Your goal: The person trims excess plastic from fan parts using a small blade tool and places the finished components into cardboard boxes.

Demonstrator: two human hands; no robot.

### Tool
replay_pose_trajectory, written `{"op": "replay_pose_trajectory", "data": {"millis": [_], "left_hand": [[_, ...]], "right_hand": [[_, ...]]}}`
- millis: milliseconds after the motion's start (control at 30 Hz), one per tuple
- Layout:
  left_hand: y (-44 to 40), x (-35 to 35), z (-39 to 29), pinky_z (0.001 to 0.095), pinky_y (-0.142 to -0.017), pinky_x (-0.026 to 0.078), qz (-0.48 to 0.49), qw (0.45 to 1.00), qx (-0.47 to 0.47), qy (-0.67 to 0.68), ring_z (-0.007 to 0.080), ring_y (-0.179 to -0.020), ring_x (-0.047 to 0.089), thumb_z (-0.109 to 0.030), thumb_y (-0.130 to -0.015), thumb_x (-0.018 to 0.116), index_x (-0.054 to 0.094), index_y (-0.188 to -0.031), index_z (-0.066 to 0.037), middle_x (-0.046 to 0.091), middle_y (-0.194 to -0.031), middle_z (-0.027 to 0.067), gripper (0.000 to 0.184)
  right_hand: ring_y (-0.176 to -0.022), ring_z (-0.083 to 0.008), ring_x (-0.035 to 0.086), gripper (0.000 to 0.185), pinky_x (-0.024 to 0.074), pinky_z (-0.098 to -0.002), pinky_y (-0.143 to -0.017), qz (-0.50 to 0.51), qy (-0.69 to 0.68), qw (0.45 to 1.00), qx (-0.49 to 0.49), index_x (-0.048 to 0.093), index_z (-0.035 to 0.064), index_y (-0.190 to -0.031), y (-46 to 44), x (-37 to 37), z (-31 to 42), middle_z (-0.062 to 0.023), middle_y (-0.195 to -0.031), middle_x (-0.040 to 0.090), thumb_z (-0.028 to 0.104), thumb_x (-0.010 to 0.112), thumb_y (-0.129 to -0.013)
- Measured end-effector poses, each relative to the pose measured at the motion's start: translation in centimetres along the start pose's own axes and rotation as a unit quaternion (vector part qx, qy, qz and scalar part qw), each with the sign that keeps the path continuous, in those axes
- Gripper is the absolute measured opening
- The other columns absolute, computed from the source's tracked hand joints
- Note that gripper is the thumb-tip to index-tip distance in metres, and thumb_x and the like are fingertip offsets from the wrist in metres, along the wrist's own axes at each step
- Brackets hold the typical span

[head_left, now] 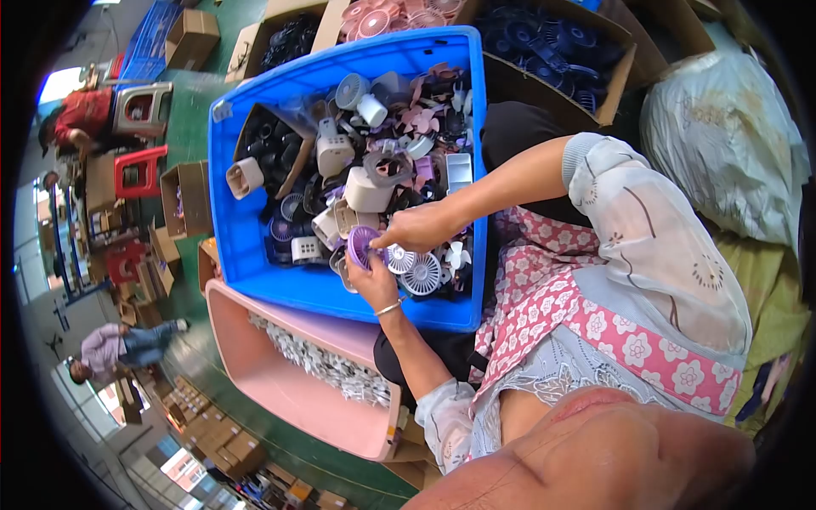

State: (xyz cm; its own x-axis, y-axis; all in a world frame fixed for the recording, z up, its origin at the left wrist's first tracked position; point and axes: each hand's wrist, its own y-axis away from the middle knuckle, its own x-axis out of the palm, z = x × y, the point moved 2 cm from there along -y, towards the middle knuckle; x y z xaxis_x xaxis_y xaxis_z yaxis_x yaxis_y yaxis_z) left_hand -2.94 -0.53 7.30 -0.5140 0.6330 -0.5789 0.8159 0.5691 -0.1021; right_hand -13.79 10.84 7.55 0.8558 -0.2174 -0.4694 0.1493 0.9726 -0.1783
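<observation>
My left hand (372,280), with a bracelet at the wrist, is closed round the lower edge of a round purple fan part (361,244). My right hand (418,228) reaches in from the upper right, its fingers pinched at the same purple part. Both hands are over a large blue bin (348,308) of mixed plastic pieces. Beside my fingers lie a white round grille (422,274) and a smaller white fan disc (399,258). A cream housing (367,191) is just above the hands. Black parts fill a small carton (297,163) inside the bin.
A pink tub (293,404) with white parts stands below the bin. Cartons of dark fans (552,38) and pink fans (374,19) are along the top. A large white sack (722,140) is at the right. At the left are a seated person (81,119), another person (115,347) and a red stool (143,172).
</observation>
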Motion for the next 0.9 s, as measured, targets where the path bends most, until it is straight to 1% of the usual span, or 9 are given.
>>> {"op": "replay_pose_trajectory", "data": {"millis": [33, 67, 167, 400, 567, 667, 733, 800, 900], "left_hand": [[0.0, -0.1, 0.0, 0.0330, -0.077, 0.046, 0.000, 1.000, 0.017, -0.019, 0.0234, -0.084, 0.059, 0.002, -0.080, 0.051, 0.052, -0.105, 0.006, 0.061, -0.094, 0.0148, 0.025], [-0.2, 0.1, 0.0, 0.0330, -0.077, 0.046, 0.004, 1.000, 0.021, -0.019, 0.0234, -0.084, 0.059, 0.002, -0.080, 0.051, 0.052, -0.105, 0.006, 0.061, -0.094, 0.0148, 0.025], [-0.1, 0.2, 0.2, 0.0319, -0.077, 0.045, 0.024, 0.999, -0.001, -0.025, 0.0229, -0.084, 0.059, 0.002, -0.078, 0.051, 0.050, -0.104, 0.006, 0.059, -0.092, 0.0145, 0.026], [-1.3, 0.1, 3.0, 0.0419, -0.077, 0.041, -0.033, 0.990, 0.026, -0.137, 0.0354, -0.087, 0.051, -0.006, -0.075, 0.060, 0.054, -0.104, 0.000, 0.055, -0.094, 0.0193, 0.030], [-2.9, 0.8, 0.5, 0.0422, -0.095, 0.034, -0.084, 0.963, 0.099, -0.237, 0.0417, -0.113, 0.039, 0.004, -0.061, 0.065, 0.052, -0.114, -0.005, 0.029, -0.129, 0.0272, 0.056], [-3.0, 1.3, 0.6, 0.0396, -0.096, 0.037, -0.104, 0.948, 0.086, -0.287, 0.0434, -0.116, 0.041, 0.011, -0.058, 0.065, 0.044, -0.119, 0.002, 0.018, -0.138, 0.0292, 0.065], [-4.0, -1.2, 5.6, 0.0398, -0.091, 0.041, -0.169, 0.948, -0.030, -0.268, 0.0419, -0.110, 0.048, 0.005, -0.071, 0.054, 0.044, -0.114, 0.008, 0.039, -0.125, 0.0311, 0.045], [-4.6, -5.1, 8.2, 0.0476, -0.076, 0.052, -0.226, 0.834, -0.254, 0.434, 0.0340, -0.086, 0.062, 0.008, -0.077, 0.047, 0.049, -0.104, 0.011, 0.059, -0.100, 0.0207, 0.027], [-4.3, -5.8, 6.1, 0.0501, -0.081, 0.051, -0.152, 0.823, -0.158, 0.524, 0.0341, -0.095, 0.059, 0.001, -0.083, 0.049, 0.047, -0.113, 0.002, 0.057, -0.105, 0.0192, 0.029]], "right_hand": [[-0.077, -0.0348, 0.061, 0.056, 0.0489, -0.0406, -0.065, -0.052, -0.079, 0.992, -0.082, 0.047, 0.0017, -0.124, -0.5, -1.0, 0.6, -0.0234, -0.078, 0.061, -0.002, 0.047, -0.069], [-0.069, -0.0339, 0.061, 0.052, 0.0494, -0.0385, -0.063, 0.118, -0.221, 0.950, 0.187, 0.053, -0.0006, -0.119, 0.4, -1.3, -0.3, -0.0247, -0.077, 0.061, -0.003, 0.045, -0.068], [-0.058, -0.0333, 0.059, 0.052, 0.0481, -0.0389, -0.057, -0.108, -0.089, 0.986, -0.089, 0.051, -0.0003, -0.120, 0.3, 2.7, -3.3, -0.0241, -0.069, 0.059, -0.004, 0.046, -0.069], [-0.049, -0.0293, 0.053, 0.050, 0.0427, -0.0389, -0.048, -0.055, -0.060, 0.997, 0.013, 0.050, 0.0066, -0.123, 0.7, 0.5, -1.1, -0.0212, -0.059, 0.053, -0.003, 0.050, -0.074], [-0.098, -0.0305, 0.059, 0.039, 0.0454, -0.0347, -0.081, -0.044, -0.072, 0.993, 0.085, 0.050, 0.0008, -0.118, -1.1, 0.7, -2.4, -0.0227, -0.105, 0.059, -0.001, 0.049, -0.078], [-0.083, -0.0358, 0.060, 0.037, 0.0457, -0.0403, -0.075, -0.065, -0.095, 0.987, 0.112, 0.050, -0.0015, -0.117, -1.8, -0.1, -1.2, -0.0241, -0.091, 0.060, 0.011, 0.049, -0.082], [-0.045, -0.0082, 0.046, 0.045, 0.0380, -0.0247, -0.043, 0.084, -0.212, 0.951, 0.209, 0.043, 0.0054, -0.129, -0.8, -1.9, 0.4, -0.0028, -0.058, 0.048, 0.006, 0.043, -0.083], [-0.047, -0.0066, 0.043, 0.047, 0.0382, -0.0248, -0.044, 0.005, -0.102, 0.981, 0.165, 0.043, 0.0069, -0.129, 1.2, -2.1, -0.5, -0.0003, -0.059, 0.048, 0.003, 0.042, -0.082], [-0.041, -0.0032, 0.042, 0.039, 0.0330, -0.0173, -0.037, -0.041, -0.219, 0.949, 0.226, 0.040, 0.0015, -0.128, 1.1, -2.3, -1.9, 0.0007, -0.061, 0.048, 0.010, 0.043, -0.090]]}}
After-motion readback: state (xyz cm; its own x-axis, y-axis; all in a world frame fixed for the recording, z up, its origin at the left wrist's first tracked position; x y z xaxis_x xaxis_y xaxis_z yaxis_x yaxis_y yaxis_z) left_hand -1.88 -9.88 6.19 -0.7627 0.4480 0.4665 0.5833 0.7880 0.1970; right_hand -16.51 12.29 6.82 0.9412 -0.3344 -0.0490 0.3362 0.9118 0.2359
